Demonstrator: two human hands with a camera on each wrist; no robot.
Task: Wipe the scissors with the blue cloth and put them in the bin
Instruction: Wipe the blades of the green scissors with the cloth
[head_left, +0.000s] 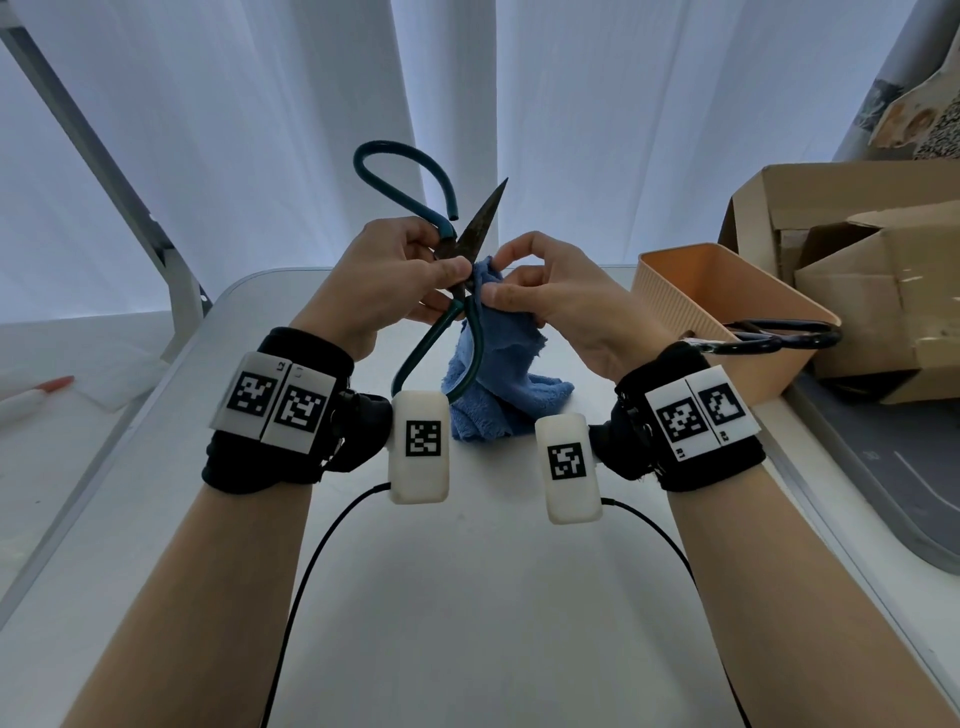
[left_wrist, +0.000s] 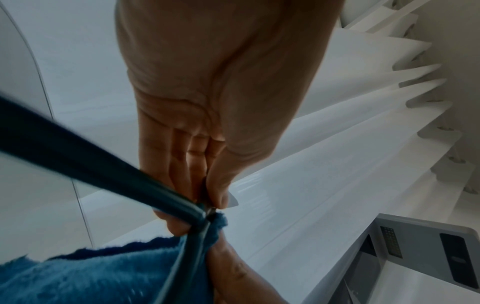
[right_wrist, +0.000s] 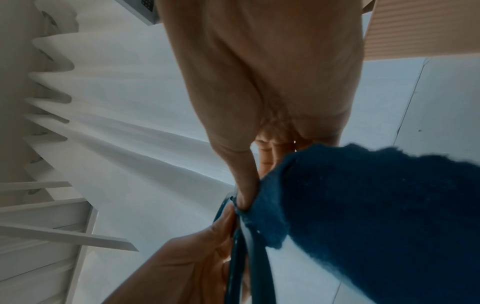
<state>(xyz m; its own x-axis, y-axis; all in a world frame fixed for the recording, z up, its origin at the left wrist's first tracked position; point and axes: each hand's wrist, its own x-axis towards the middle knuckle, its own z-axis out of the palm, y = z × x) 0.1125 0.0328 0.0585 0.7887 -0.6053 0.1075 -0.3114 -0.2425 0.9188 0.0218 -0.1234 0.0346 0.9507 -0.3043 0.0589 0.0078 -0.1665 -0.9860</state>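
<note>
My left hand (head_left: 387, 275) gripped the scissors (head_left: 465, 244) at the pivot, blade pointing up and away. My right hand (head_left: 550, 301) pinched the blue cloth (head_left: 498, 374) against them. The bin (head_left: 727, 306) sat just right, so nearer my right hand.

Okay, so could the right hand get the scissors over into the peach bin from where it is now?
Probably yes. The peach ribbed plastic bin stands open-topped just beside the right hand, nothing between, but the left hand grips the teal-handled scissors; the right hand pinches the blue cloth.
</note>
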